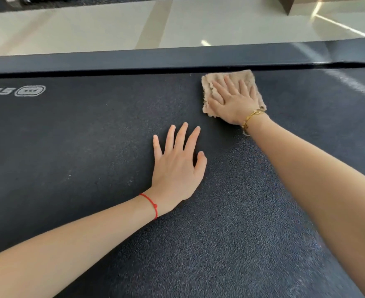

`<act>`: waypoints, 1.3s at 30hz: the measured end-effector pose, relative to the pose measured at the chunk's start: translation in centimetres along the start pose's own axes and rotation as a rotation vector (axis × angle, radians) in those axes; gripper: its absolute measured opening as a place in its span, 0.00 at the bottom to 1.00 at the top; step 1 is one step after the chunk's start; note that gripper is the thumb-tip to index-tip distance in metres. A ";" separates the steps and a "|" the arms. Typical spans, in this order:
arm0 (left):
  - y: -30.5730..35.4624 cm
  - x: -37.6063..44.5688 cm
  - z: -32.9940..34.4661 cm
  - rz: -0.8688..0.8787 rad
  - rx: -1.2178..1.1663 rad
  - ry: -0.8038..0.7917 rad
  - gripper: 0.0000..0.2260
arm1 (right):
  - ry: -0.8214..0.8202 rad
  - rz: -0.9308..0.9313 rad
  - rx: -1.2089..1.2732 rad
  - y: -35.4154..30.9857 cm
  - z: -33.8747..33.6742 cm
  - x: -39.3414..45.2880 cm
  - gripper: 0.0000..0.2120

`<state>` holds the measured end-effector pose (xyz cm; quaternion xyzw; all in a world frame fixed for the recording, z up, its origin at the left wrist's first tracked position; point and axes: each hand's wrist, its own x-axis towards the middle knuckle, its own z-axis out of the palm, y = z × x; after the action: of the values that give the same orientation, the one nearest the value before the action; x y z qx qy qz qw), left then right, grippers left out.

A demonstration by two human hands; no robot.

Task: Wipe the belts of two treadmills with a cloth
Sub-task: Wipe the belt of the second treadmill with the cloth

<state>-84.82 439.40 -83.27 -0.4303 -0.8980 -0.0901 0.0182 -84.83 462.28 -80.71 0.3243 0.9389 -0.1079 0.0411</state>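
The dark, textured rubber treadmill belt (91,136) filled most of the view, with a dark grey side rail (134,60) along its far edge and a pale tiled floor (91,24) beyond. A white printed logo (30,90) sat on the belt at the left.

The beige, fluffy folded cloth (250,79) lay flat on the belt near the far edge, just short of the rail. The right hand (231,100) rested on top of it, palm down, fingers (227,81) extended and slightly spread. It was not gripping the cloth but pinning it against the belt; this flat contact probably served to spread pressure across the cloth. A gold bangle (252,117) circled that wrist.

The left hand (177,166) lay palm down on bare belt, nearer the person and apart from the cloth, fingers straight and splayed, holding nothing. Its placement suggested a brace supporting the reach. A red string bracelet (152,204) was on that wrist.
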 end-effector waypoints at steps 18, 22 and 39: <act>0.1 -0.4 -0.3 -0.006 -0.095 0.015 0.26 | 0.058 0.048 0.042 3.4 3.1 -24.4 0.30; 0.2 -0.6 -0.5 -0.001 -0.101 0.004 0.26 | 0.072 0.353 0.079 7.5 2.1 -27.6 0.28; 3.3 -1.9 -1.8 0.111 -0.117 -0.036 0.25 | 0.108 0.256 0.051 3.5 3.9 -34.9 0.29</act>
<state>-81.12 439.66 -81.23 -0.4811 -0.8662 -0.1335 -0.0183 -55.26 443.10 -80.03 0.4476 0.8877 -0.1082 -0.0045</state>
